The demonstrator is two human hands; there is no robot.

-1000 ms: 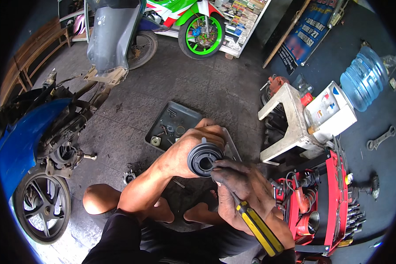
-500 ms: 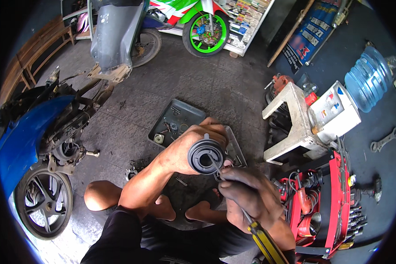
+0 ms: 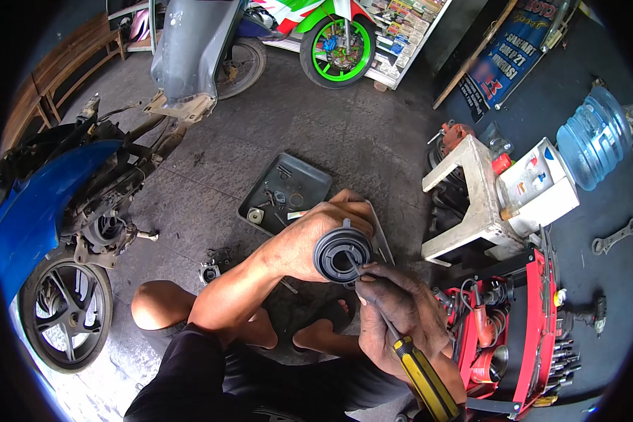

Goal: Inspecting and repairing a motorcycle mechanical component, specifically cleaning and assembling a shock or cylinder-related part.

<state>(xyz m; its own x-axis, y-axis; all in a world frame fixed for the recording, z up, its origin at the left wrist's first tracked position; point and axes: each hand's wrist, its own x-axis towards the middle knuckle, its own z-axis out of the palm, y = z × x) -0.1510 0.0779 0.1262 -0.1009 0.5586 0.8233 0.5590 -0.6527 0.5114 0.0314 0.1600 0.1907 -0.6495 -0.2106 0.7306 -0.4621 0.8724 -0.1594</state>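
Here, the left hand point(image 3: 309, 239) grips a round black ribbed part point(image 3: 342, 254) held up above the person's knees, while the right hand point(image 3: 394, 316) clasps a yellow-handled screwdriver point(image 3: 415, 366), its tip in the part's centre. Behind lie a grey parts tray point(image 3: 309, 183) on the concrete floor point(image 3: 344, 133) and a red toolbox point(image 3: 534, 330) to the right.

You sit on a grey concrete floor point(image 3: 274, 133) in daylight. At ten o'clock stands a wooden bench point(image 3: 63, 63), at twelve a shelf rack point(image 3: 408, 28), at two a leaning banner point(image 3: 506, 60), and at three a white stool point(image 3: 471, 197).
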